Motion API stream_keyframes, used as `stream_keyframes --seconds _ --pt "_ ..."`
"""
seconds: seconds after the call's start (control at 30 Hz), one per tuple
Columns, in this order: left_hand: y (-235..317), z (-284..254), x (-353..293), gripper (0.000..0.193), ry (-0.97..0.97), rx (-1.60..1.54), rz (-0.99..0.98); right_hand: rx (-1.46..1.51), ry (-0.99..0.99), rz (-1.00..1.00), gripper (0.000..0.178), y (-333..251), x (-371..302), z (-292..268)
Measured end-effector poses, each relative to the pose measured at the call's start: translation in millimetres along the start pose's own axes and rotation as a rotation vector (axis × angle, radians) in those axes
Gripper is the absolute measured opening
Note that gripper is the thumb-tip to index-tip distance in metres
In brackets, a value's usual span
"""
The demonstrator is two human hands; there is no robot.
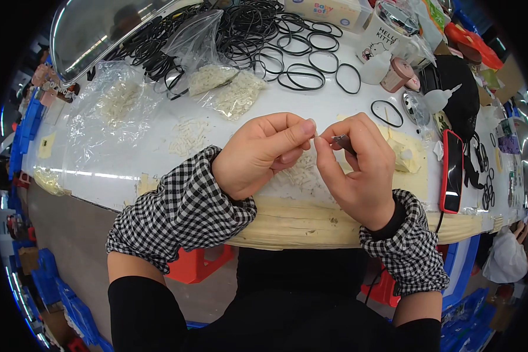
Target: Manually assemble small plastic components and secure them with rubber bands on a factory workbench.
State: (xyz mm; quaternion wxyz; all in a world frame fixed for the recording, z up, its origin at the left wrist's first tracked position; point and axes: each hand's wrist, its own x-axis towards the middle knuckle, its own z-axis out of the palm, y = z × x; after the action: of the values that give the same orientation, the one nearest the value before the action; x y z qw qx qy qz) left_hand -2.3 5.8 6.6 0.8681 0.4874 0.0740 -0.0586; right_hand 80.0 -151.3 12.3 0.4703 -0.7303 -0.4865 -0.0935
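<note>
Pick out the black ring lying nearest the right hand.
The lone black ring just beyond the right hand; the other black rings lie farther off, in the spread near the picture's top or right of the red-edged phone.

Loose pieces on table, front centre; rings behind; bagged pieces left; phone right.

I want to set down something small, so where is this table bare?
The white tabletop is bare between the looped black bands and both hands, left hand and right hand. Another patch lies front left, between a small pouch and yellow tape. The back is crowded with bands and bags of pale pieces.
</note>
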Motion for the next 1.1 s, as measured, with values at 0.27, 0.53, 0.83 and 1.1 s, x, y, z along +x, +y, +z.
stream_keyframes --seconds 0.27,0.53,0.83,1.1 --pt "-1.7 -5.9 1.5 0.024 -0.112 -0.075 -0.042 -0.004 -0.102 -0.007 0.02 -2.9 3.8 -6.4" --pt "-5.3 0.8 1.6 0.021 -0.109 -0.205 -0.051 -0.192 -0.176 -0.022 0.029 4.2 -1.2 -6.4" --pt "-5.7 1.8 0.4 0.02 -0.11 -0.206 -0.055 -0.211 -0.155 -0.04 0.03 4.3 -2.7 -5.0" --pt "-7.5 0.4 0.3 0.02 -0.132 -0.216 -0.033 -0.212 -0.16 -0.066 0.028 4.8 -2.9 -4.4"
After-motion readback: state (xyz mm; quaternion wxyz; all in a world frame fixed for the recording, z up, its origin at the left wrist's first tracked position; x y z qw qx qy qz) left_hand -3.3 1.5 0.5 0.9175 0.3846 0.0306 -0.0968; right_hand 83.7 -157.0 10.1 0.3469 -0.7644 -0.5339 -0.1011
